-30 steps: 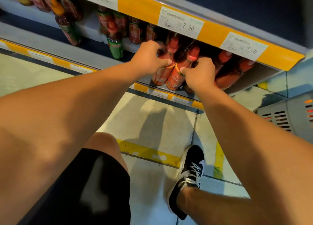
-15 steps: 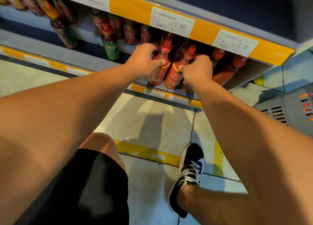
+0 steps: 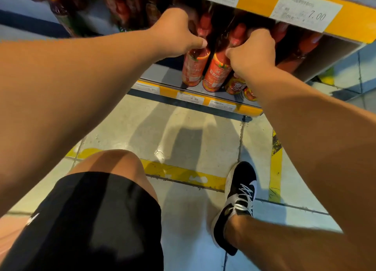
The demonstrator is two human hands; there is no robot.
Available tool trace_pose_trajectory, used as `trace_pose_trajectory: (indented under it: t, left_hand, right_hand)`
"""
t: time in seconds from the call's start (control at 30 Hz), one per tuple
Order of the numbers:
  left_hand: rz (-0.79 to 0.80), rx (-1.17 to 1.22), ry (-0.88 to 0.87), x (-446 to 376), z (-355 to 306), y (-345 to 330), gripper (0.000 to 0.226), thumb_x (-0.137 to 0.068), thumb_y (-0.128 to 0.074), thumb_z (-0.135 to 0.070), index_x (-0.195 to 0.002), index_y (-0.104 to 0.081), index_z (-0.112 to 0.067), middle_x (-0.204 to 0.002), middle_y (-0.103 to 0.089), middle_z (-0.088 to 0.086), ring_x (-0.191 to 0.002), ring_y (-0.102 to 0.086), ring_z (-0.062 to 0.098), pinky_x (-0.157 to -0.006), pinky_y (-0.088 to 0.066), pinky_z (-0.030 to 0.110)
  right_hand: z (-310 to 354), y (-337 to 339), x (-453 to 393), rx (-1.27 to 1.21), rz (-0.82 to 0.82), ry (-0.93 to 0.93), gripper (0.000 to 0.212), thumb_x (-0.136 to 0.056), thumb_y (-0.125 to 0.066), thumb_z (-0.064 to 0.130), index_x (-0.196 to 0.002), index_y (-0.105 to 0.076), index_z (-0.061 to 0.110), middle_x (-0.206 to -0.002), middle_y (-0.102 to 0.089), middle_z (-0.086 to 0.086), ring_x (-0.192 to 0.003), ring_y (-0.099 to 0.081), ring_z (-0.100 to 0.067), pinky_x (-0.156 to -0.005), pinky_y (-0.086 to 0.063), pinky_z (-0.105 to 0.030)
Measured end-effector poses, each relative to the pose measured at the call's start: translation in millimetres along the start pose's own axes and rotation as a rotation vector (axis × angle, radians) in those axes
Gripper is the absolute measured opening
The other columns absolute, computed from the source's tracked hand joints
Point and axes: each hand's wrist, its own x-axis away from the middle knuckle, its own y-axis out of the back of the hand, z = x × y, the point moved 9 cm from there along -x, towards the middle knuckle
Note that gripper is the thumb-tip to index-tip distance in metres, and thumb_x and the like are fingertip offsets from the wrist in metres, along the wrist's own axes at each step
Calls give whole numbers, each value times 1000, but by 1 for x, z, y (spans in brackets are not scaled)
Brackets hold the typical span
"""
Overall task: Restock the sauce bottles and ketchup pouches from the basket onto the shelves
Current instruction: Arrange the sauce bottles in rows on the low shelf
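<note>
Reaching across the frame from both lower corners, two bare forearms meet at the lower shelf (image 3: 162, 75), a grey ledge with a yellow front strip carrying small white price tags, and everything else is placed from that shelf. Below it spreads the pale tiled floor (image 3: 183, 140), crossed by a worn yellow line (image 3: 183, 174); nearer the camera a bent knee in black shorts (image 3: 97, 219) sits to the left, and a black sneaker with white laces (image 3: 238, 201) stands on the floor to the right. Above the shelf runs the yellow edge of the next tier (image 3: 356, 22), bearing the price labels 7.90 and 7.00. Blurred darker bottles (image 3: 122, 8) stand further back on the left of the shelf. At the shelf's front, two orange sauce bottles stand upright side by side, touching or nearly so. The left hand (image 3: 175, 30) curls over the neck of the left bottle (image 3: 194, 67), thumb pressed against it just below the red cap. The right hand (image 3: 252, 50) is closed tightly around the upper part of the right bottle (image 3: 216, 73), thumb across its shoulder. More red-capped bottles (image 3: 295, 52) lean behind and to the right of that hand, under the 7.00 label. Two small round jars (image 3: 236, 85) sit at the shelf's front edge just right of the held bottles, partly hidden by the right wrist. No basket or ketchup pouches can be made out.
</note>
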Motion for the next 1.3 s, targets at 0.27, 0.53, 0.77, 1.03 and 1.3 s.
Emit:
trace_pose_trajectory:
  t: [0.27, 0.53, 0.77, 1.03, 1.3]
  left_hand:
    - [-14, 16, 18, -1, -4, -2, 40, -86, -80, -47, -79, -59, -13, -76, -53, 3, -62, -48, 14, -56, -42, 25]
    - [-44, 33, 11, 1, -3, 2, 41, -86, -80, -46, -86, -63, -8, -76, -51, 8, -60, -45, 18, -56, -42, 29]
    - [3, 42, -30, 4, -9, -5, 55, -78, -82, -55, -108, -74, -10, -109, -74, 14, -98, -71, 29, -86, -61, 51]
    - [30, 9, -11, 2, -13, -4, 44, -82, -84, -46, -101, -72, -8, -97, -73, 12, -86, -69, 24, -79, -59, 40]
    - [38, 10, -94, 9, -24, -4, 36, -86, -82, -37, -111, -72, -13, -103, -72, 2, -92, -66, 15, -77, -54, 28]
  right_hand:
    - [3, 5, 4, -55, 1, 44, 42, -82, -84, 35, -75, -43, 31, -97, -66, -1, -87, -71, -29, -76, -63, -47]
    - [5, 8, 3, -41, -35, 37, 42, -83, -85, 34, -75, -43, 29, -96, -66, -2, -85, -70, -29, -75, -62, -47]
    - [8, 6, 0, -17, -15, 29, 34, -83, -85, 34, -82, -53, 23, -98, -69, -4, -80, -72, -30, -72, -63, -45]
    - [12, 9, 2, 59, 16, 75, 32, -86, -82, 35, -84, -56, 17, -96, -70, -7, -84, -71, -31, -73, -59, -40]
    - [18, 11, 3, 63, 47, 122, 26, -88, -80, 32, -90, -60, 16, -96, -69, -6, -87, -68, -27, -67, -50, -35]
